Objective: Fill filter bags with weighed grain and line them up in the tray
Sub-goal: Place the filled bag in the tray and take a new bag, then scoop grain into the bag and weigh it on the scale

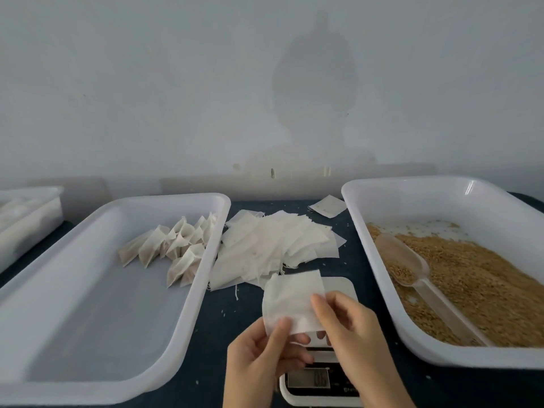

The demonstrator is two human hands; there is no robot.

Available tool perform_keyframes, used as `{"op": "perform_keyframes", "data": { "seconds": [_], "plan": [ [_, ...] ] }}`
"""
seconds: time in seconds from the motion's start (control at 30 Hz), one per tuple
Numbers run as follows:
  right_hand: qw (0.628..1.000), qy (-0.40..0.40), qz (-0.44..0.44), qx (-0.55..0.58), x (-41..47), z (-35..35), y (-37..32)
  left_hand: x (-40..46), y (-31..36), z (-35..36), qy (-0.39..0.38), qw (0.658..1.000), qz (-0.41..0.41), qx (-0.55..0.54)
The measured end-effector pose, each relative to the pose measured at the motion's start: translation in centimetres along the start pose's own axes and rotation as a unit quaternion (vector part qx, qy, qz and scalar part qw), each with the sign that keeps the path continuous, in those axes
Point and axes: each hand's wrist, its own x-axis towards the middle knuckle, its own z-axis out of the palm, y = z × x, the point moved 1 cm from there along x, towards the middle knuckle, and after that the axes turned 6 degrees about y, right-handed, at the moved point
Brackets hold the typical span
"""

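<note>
An empty white filter bag (291, 300) is held above the small kitchen scale (321, 378). My left hand (259, 363) pinches its lower left edge and my right hand (350, 328) pinches its lower right edge. Behind it, a loose pile of empty filter bags (270, 245) lies on the dark table. At the left, several filled bags (173, 248) lean in a row at the far right side of a big white tray (88, 304). On the right, another white tray (379, 231) holds brown grain (477, 287) and a clear plastic scoop (406, 263) with some grain in it.
One single filter bag (328, 206) lies apart near the wall. A further white tray (29, 213) stands at the far left, with contents I cannot make out. A few stray grains dot the dark tabletop (223, 316). A pale wall closes off the back.
</note>
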Motion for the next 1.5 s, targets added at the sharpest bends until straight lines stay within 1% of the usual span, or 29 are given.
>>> {"op": "perform_keyframes", "data": {
  "seconds": [0.07, 0.13, 0.17, 0.23, 0.3, 0.4, 0.5, 0.57, 0.67, 0.7, 0.8, 0.87, 0.93, 1.0, 1.07, 1.13, 1.27, 1.33, 1.43, 1.5],
  "plan": [
    [0.999, 0.041, -0.01, 0.029, 0.3, -0.5, 0.0, 0.4, 0.3, 0.0, 0.014, 0.999, 0.029, 0.029],
    [0.997, 0.058, -0.057, 0.005, 0.1, -0.8, -0.5, 0.7, 0.5, 0.0, 0.032, 0.997, 0.054, 0.052],
    [0.995, 0.046, -0.081, -0.021, 0.1, -0.8, -0.7, 0.8, 0.6, 0.0, 0.04, 0.995, 0.068, 0.068],
    [0.985, 0.014, -0.129, -0.116, -0.1, -0.7, -1.2, 1.1, 0.6, 0.2, 0.055, 0.988, 0.098, 0.102],
    [0.973, 0.015, -0.162, -0.163, -0.3, -0.7, -1.3, 1.2, 0.6, 0.4, 0.063, 0.981, 0.125, 0.134],
    [0.967, 0.036, -0.171, -0.186, -0.5, -0.9, -1.0, 1.1, 0.5, 0.7, 0.062, 0.968, 0.153, 0.188],
    [0.945, 0.031, -0.182, -0.268, -1.0, -0.8, -0.7, 0.8, 0.3, 0.8, 0.068, 0.942, 0.189, 0.267],
    [0.944, 0.045, -0.169, -0.281, -1.0, -0.7, -0.7, 0.6, 0.4, 1.2, 0.053, 0.929, 0.209, 0.301],
    [0.958, 0.073, -0.132, -0.246, -0.5, -0.8, -0.6, 0.0, 0.7, 2.0, -0.01, 0.927, 0.212, 0.31],
    [0.961, 0.075, -0.117, -0.24, -0.3, -1.0, -0.7, -0.3, 0.9, 2.1, -0.018, 0.926, 0.215, 0.31],
    [0.967, 0.075, -0.113, -0.214, -0.2, -1.3, -0.9, -0.7, 1.1, 2.1, -0.003, 0.916, 0.245, 0.317],
    [0.97, 0.069, -0.114, -0.206, -0.4, -1.2, -1.0, -0.6, 1.0, 2.0, 0.017, 0.9, 0.267, 0.344],
    [0.968, 0.074, -0.116, -0.209, -0.7, -1.0, -1.0, -0.7, 1.3, 2.0, 0.04, 0.892, 0.274, 0.358],
    [0.967, 0.086, -0.112, -0.21, -0.9, -0.9, -1.0, -0.9, 1.6, 2.3, 0.042, 0.895, 0.282, 0.343],
    [0.967, 0.085, -0.105, -0.214, -1.0, -1.0, -0.9, -1.2, 1.8, 2.7, 0.024, 0.904, 0.277, 0.324],
    [0.967, 0.076, -0.11, -0.217, -1.1, -1.0, -1.1, -1.3, 1.6, 2.8, 0.017, 0.9, 0.282, 0.333],
    [0.968, 0.066, -0.117, -0.21, -1.4, -0.8, -1.7, -1.1, 1.4, 2.3, 0.046, 0.89, 0.277, 0.358],
    [0.969, 0.093, -0.107, -0.202, -1.4, -1.0, -1.8, -1.2, 1.4, 2.0, 0.051, 0.872, 0.285, 0.395],
    [0.974, 0.139, -0.096, -0.153, -1.4, -1.5, -1.7, -1.6, 1.5, 2.1, 0.057, 0.829, 0.311, 0.462],
    [0.977, 0.149, -0.096, -0.117, -1.4, -1.6, -2.0, -1.9, 1.7, 2.4, 0.047, 0.829, 0.31, 0.462]
  ]
}}
